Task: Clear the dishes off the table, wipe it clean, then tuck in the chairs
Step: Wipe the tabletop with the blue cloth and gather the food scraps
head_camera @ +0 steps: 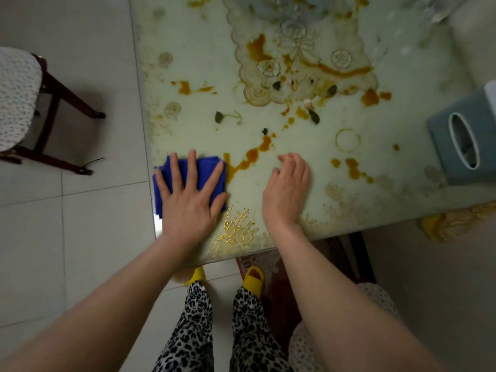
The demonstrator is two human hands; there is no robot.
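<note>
The left hand (189, 194) presses flat, fingers spread, on the blue cloth (185, 181) at the counter (295, 183) corner; the right hand (288, 187) rests loosely curled, holding nothing. The orange spill (249, 157) runs away rightward, touching the cloth's edge, nearer the left. The tissue box (461, 140) is cut off.
</note>
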